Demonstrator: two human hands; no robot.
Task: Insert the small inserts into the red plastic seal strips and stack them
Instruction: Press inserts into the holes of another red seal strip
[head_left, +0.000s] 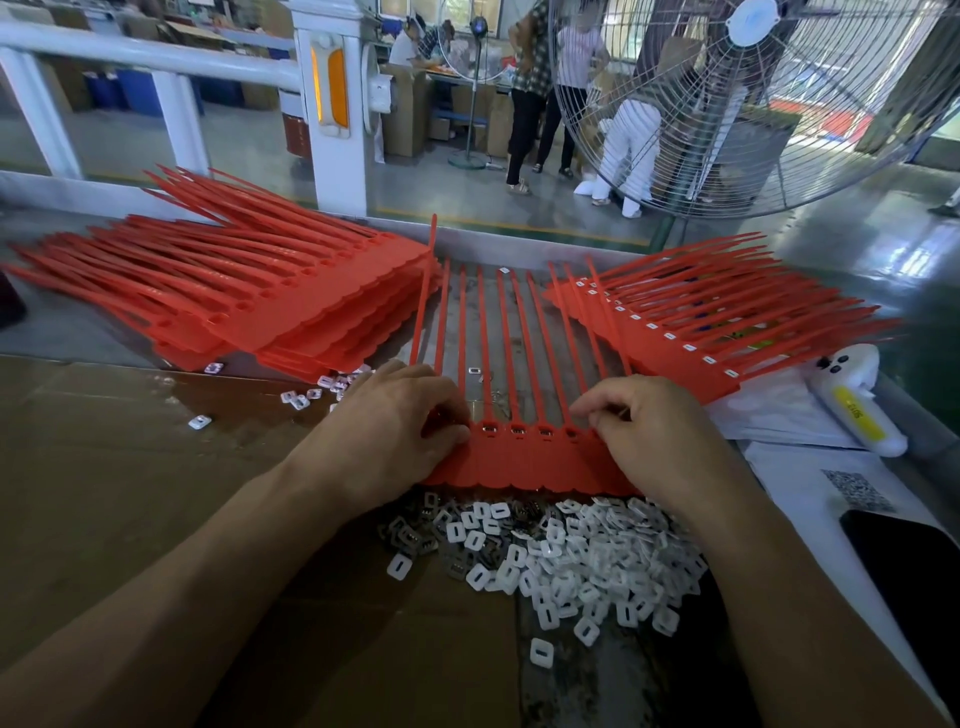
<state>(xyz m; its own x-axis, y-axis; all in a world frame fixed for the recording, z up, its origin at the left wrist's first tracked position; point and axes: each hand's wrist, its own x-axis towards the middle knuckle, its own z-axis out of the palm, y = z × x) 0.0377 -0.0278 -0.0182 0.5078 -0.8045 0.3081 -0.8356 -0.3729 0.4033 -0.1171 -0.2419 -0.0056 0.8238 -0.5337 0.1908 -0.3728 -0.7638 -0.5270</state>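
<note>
Between the two hands lay a red seal strip (524, 457) on the table (104, 467); left hand (395, 431) and right hand (654, 431) fingers pinched its ends (inserts (571, 551) heaped just behind the wrists, stacks beyond).

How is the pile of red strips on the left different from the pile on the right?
The left pile shows bare red holes in its heads, while the right pile shows small white inserts in its heads. The left pile's tails point up and left; the right pile's tails point up and right. The left pile looks taller and looser. Both are the same red seal strips, lying on the table.
</note>
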